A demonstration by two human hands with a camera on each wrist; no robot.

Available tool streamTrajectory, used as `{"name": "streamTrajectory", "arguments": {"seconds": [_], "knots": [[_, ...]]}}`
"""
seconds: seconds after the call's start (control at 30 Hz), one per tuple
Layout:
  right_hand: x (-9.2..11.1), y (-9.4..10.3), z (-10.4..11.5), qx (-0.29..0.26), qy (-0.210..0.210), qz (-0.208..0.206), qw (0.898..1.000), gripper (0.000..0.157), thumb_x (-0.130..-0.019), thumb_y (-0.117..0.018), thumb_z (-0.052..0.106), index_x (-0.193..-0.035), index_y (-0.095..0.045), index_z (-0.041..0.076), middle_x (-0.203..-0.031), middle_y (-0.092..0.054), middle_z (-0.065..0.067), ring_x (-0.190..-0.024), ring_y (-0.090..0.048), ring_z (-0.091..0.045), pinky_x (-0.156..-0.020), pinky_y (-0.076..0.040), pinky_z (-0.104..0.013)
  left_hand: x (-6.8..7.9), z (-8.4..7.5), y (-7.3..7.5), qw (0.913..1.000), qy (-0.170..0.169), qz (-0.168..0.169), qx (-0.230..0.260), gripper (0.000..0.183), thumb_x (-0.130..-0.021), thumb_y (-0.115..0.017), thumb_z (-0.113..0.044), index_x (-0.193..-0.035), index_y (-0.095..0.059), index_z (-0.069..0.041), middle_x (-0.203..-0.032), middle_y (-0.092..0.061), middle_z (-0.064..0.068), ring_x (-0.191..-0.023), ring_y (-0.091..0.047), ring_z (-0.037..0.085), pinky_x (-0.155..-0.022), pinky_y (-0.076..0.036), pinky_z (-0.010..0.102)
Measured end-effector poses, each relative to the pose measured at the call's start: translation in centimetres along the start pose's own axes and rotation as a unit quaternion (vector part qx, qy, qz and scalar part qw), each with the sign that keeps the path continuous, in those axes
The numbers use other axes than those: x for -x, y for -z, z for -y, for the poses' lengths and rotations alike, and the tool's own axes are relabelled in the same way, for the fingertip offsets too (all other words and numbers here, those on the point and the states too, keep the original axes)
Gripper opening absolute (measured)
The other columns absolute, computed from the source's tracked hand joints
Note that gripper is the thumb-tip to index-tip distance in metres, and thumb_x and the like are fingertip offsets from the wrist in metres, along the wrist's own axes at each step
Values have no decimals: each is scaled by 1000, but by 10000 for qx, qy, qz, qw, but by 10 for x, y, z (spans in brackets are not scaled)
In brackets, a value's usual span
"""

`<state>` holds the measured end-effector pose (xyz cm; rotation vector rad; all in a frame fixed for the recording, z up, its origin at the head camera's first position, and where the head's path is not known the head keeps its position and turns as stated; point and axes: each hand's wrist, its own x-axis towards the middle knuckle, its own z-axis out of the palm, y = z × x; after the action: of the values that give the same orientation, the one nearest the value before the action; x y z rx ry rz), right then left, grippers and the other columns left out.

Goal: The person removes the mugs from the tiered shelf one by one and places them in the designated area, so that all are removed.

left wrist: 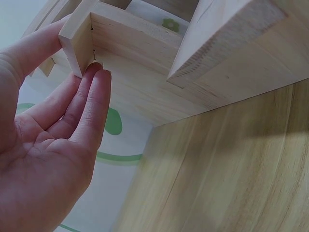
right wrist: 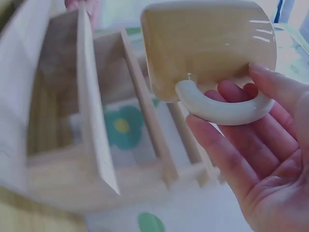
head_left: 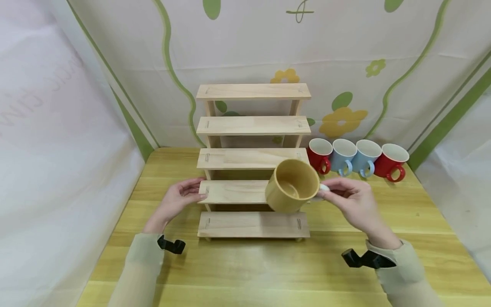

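In the head view, my right hand [head_left: 354,202] holds a tan mug [head_left: 284,198] by its white handle [right wrist: 222,108]. The mug is tilted, its mouth turned up toward the head camera, in front of a stepped wooden rack [head_left: 253,224]. Fingers of that hand pass through the handle loop in the right wrist view. My left hand [head_left: 180,199] pinches the left end of the rack's second board from the bottom, thumb above and fingers beneath. The left wrist view shows this board end [left wrist: 79,46] between thumb and fingers.
Right of the rack stand a red mug [head_left: 318,157], two light blue mugs [head_left: 339,158] and another red mug [head_left: 385,164], in a row on the wooden table [head_left: 245,273]. Behind hangs a white cloth [head_left: 245,47] with green and yellow plant prints.
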<state>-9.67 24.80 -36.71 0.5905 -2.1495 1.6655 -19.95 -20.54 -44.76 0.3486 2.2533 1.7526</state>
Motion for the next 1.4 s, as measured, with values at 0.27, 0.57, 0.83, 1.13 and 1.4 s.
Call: {"name": "streamTrajectory", "arguments": {"seconds": [0.27,0.57,0.83,1.13,1.4], "knots": [[-5,39,0,-32,-184,-1212,9925,15,-85,-72,-18,-99,-69,-18,-89,-77,-5,-77,-73,-11,-70,-59,-19,0,0,0,10000,3,16,20,64,-91,-80,-15,-145,-51,3,-134,-59,21,-119,-57,33,-96,-51,23],[0,75,-16,-145,-439,-2592,9647,23,-85,-76,-10,-104,-68,-21,-88,-77,-10,-78,-75,-13,-72,-58,-20,0,-2,1,10000,2,38,23,65,-90,-80,-15,-145,-51,4,-134,-58,21,-119,-57,33,-97,-50,23],[13,87,-48,746,-1259,-3114,9390,26,-87,-80,3,-107,-72,-12,-88,-77,2,-80,-73,-5,-71,-56,-14,1,-1,1,10000,31,33,-31,65,-91,-80,-19,-145,-52,1,-134,-58,19,-119,-58,30,-96,-51,24],[39,85,-97,1563,-1842,-3288,9130,30,-90,-80,15,-107,-73,-9,-82,-72,19,-76,-69,3,-65,-53,-10,0,0,-1,10000,-51,64,9,62,-91,-80,-16,-144,-53,2,-133,-59,21,-119,-57,32,-96,-51,24],[59,76,-123,2230,-2247,-3024,8991,37,-91,-79,31,-105,-75,-3,-85,-72,16,-77,-65,9,-65,-51,-7,0,0,0,10000,-12,40,12,64,-90,-81,-18,-144,-53,1,-133,-59,19,-119,-58,31,-95,-52,24]]}}
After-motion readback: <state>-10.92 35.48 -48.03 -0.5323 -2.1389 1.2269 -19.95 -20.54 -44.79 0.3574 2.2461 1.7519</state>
